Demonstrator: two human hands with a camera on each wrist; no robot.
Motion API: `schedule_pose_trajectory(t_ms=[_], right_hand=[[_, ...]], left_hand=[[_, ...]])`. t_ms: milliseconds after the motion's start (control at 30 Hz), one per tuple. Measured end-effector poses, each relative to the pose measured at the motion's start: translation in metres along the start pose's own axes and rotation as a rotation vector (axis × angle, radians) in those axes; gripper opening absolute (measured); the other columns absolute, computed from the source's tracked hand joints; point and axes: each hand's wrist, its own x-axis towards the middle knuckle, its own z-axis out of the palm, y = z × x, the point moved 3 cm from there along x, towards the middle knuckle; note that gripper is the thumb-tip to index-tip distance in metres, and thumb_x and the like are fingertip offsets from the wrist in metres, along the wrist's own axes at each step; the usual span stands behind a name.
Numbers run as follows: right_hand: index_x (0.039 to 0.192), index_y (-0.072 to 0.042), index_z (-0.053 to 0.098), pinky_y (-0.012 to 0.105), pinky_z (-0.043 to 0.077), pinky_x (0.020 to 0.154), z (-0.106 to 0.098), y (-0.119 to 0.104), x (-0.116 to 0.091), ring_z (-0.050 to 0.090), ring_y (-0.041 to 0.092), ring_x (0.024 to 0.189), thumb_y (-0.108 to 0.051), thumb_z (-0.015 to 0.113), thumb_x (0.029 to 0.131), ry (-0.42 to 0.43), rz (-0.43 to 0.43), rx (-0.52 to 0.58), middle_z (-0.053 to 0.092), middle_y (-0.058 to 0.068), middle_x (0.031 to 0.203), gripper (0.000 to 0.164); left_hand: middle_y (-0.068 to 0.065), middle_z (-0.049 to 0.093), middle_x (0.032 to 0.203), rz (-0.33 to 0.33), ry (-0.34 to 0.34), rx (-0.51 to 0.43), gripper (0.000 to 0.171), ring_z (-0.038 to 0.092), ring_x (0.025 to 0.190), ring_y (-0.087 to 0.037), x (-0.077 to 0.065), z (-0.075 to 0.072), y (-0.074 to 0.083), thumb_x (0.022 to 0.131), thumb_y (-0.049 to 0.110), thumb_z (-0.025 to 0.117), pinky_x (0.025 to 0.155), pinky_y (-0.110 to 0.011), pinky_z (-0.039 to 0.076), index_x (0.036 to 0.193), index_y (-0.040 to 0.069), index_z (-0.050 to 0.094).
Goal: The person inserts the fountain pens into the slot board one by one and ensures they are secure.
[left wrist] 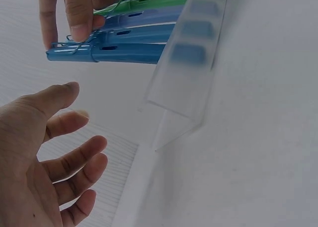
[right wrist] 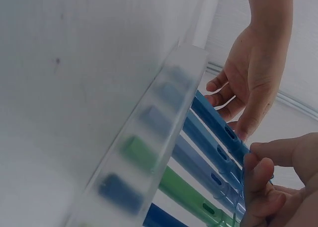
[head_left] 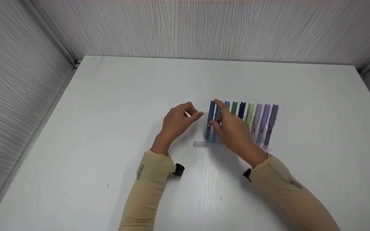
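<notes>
A row of capped pens in blues, green, pale yellow-green and purples stands in a clear rack (head_left: 199,143). My right hand (head_left: 236,130) is at the left end of the row, its thumb and fingers around the cap of the outermost blue pen (left wrist: 124,53). One fingertip lies at that pen's top end, beside the clip. Just left of the rack, my left hand (head_left: 178,120) holds nothing, fingers loosely bent and apart from the pens. The green pen (right wrist: 191,194) and a dark blue pen (head_left: 242,110) are farther along, partly behind the right hand in the head view.
The rack sits on a white tabletop (head_left: 108,96), with a wood-grain panel (head_left: 172,29) behind and another at the left. Purple pens (head_left: 271,123) fill the rack's right end. Dark wrist devices (head_left: 179,169) show at both sleeves.
</notes>
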Motion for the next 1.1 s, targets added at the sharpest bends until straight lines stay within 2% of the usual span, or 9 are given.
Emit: schedule_pose_trajectory(t_ms=[200,367,533,800,1100], right_hand=[[0.150,-0.012,0.029,0.031,0.044,0.053,-0.004,0.003,-0.001,0.053,0.015,0.055,-0.020,0.065,0.093,0.032,-0.025,0.035,0.070,0.006,0.087,0.068],[0.148,-0.015,0.033,0.028,0.042,0.053,-0.011,0.007,-0.004,0.052,0.016,0.059,-0.025,0.062,0.094,0.052,-0.021,0.055,0.068,0.005,0.090,0.062],[0.145,-0.014,0.037,0.027,0.042,0.054,-0.019,0.010,-0.006,0.051,0.016,0.060,-0.024,0.062,0.095,0.076,-0.048,0.059,0.068,0.007,0.092,0.057],[0.137,-0.011,0.048,0.028,0.043,0.056,-0.039,0.022,-0.014,0.053,0.017,0.065,-0.021,0.063,0.094,0.172,-0.094,0.064,0.066,0.008,0.090,0.047],[0.136,-0.011,0.049,0.026,0.038,0.050,-0.057,0.037,-0.018,0.059,0.018,0.066,-0.026,0.059,0.096,0.213,-0.075,0.059,0.068,0.009,0.093,0.043]], left_hand=[[-0.004,0.070,0.102,0.015,0.009,0.048,0.032,0.063,0.089,-0.019,-0.001,-0.002,0.001,0.089,0.046,0.065,0.076,-0.036,0.052,0.101,0.017,0.068],[-0.006,0.069,0.108,0.022,0.009,0.096,0.039,0.063,0.094,-0.021,-0.003,-0.005,0.002,0.088,0.049,0.065,0.080,-0.037,0.051,0.114,0.020,0.066],[-0.008,0.068,0.110,0.044,0.016,0.137,0.044,0.065,0.097,-0.025,-0.004,-0.010,0.003,0.087,0.049,0.066,0.084,-0.041,0.049,0.118,0.017,0.064],[-0.009,0.068,0.108,0.090,0.116,0.200,0.043,0.064,0.095,-0.027,-0.007,-0.032,0.001,0.086,0.046,0.069,0.083,-0.043,0.045,0.117,0.017,0.065],[-0.007,0.066,0.112,0.058,0.128,0.259,0.045,0.062,0.098,-0.025,-0.009,-0.050,-0.005,0.085,0.049,0.068,0.084,-0.043,0.042,0.119,0.019,0.065]])
